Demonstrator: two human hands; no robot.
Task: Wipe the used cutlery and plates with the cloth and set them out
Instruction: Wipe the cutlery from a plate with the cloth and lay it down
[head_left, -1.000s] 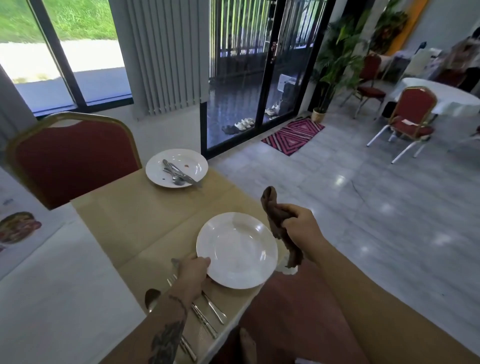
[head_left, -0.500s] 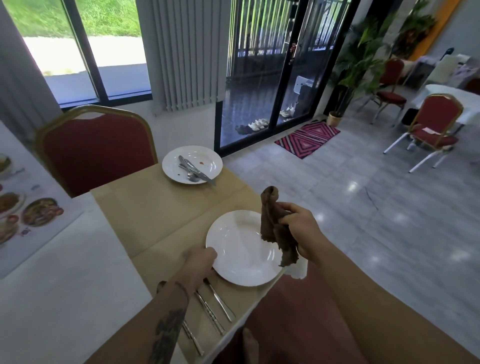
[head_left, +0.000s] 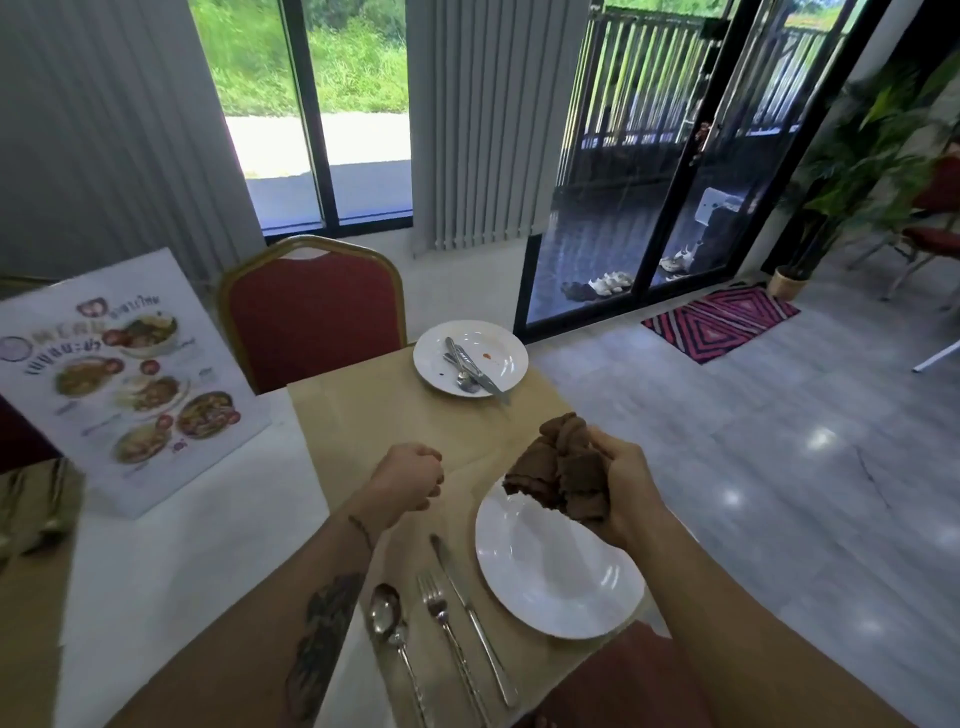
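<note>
A clean white plate (head_left: 556, 577) lies near the table's front edge on the tan runner (head_left: 363, 421). A knife (head_left: 470, 616), a fork (head_left: 449, 639) and a spoon (head_left: 389, 623) lie side by side to its left. My right hand (head_left: 626, 493) grips a bunched brown cloth (head_left: 563, 470) above the plate's far rim. My left hand (head_left: 408, 475) hovers curled over the runner, holding nothing. At the far corner sits a stained white plate (head_left: 491, 345) with used cutlery (head_left: 467, 369) piled on it.
A red chair with a gold frame (head_left: 311, 312) stands behind the table. A standing menu card (head_left: 124, 379) occupies the white cloth at left. Tiled floor, a patterned rug (head_left: 722, 322) and glass doors lie to the right.
My left hand has let go of the near plate's rim and lifted away leftward. My right hand with the cloth has risen slightly. The camera has tilted down and turned left.
</note>
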